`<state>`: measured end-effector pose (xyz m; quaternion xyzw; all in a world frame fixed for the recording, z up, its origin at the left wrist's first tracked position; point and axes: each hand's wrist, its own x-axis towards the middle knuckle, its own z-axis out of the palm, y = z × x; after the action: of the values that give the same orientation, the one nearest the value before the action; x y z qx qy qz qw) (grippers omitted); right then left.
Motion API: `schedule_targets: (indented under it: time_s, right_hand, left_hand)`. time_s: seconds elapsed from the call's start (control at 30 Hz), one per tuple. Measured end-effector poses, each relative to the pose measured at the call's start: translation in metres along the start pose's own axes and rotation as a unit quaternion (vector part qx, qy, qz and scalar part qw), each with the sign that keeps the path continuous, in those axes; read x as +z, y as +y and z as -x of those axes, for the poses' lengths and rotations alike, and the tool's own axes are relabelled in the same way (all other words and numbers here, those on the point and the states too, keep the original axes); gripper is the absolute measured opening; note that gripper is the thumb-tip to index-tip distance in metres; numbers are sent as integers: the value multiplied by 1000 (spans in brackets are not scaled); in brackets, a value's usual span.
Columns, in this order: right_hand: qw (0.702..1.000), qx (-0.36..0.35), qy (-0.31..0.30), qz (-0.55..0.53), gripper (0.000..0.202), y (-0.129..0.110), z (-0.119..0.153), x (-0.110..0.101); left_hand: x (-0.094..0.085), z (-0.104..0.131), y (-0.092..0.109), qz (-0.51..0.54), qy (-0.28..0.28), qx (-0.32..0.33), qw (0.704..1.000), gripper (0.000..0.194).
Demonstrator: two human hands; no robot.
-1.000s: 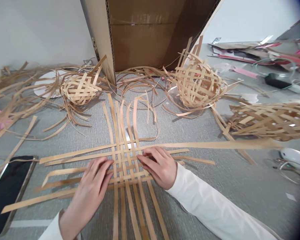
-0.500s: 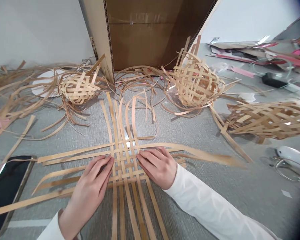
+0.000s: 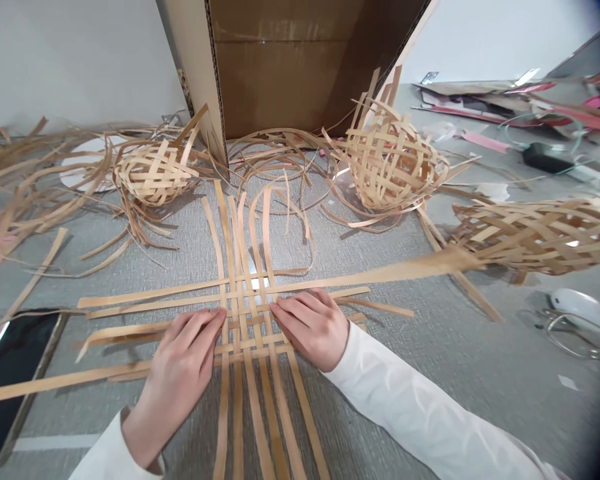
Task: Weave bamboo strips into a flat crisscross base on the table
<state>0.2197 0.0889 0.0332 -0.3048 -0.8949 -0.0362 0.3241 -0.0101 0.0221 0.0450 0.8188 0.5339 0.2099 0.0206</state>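
Observation:
A flat lattice of woven tan strips lies on the grey table, with long loose ends reaching out on all sides. At its left edge, my left hand has its fingers pressed together, the tips on the crosswise strips. My right hand is closed at the right edge, its fingertips on a strip beside the outermost upright strip. Thumbs and undersides of both hands are hidden. A long strip runs from the lattice above my right hand toward the right.
Woven basket shapes stand at back left, back right and right. Behind is an open cardboard box. A phone lies left; a white mouse and glasses lie right. Loose strips are heaped at back left.
The long strip on the right has swung up and away, its far end now near the right basket. Both hands keep their places on the lattice; the view has shifted slightly.

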Motion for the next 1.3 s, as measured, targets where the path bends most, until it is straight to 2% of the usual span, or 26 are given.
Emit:
schedule_targets:
  time_s: [0.23, 0.4, 0.57, 0.8, 1.07, 1.3]
  right_hand:
    - [1000, 1, -1, 6, 20, -1, -1, 0]
    - [1000, 18, 6, -8, 15, 0, 1, 2]
    - [1000, 19, -1, -14, 13, 0, -1, -1]
    - [999, 34, -10, 9, 10, -6, -3, -3]
    - [999, 39, -7, 26, 13, -9, -3, -2]
    - [999, 40, -4, 30, 13, -9, -3, -1]
  left_hand:
    - [1, -2, 0, -12, -12, 3, 1000, 31]
    - [-2, -5, 2, -8, -7, 2, 1000, 29]
    - [-3, -12, 9, -17, 16, -24, 999, 23]
    - [-4, -19, 14, -77, 3, -60, 995, 21]
    - [-2, -14, 20, -148, 20, -4, 989, 19]
    - [0, -14, 21, -188, 9, -9, 982, 18]
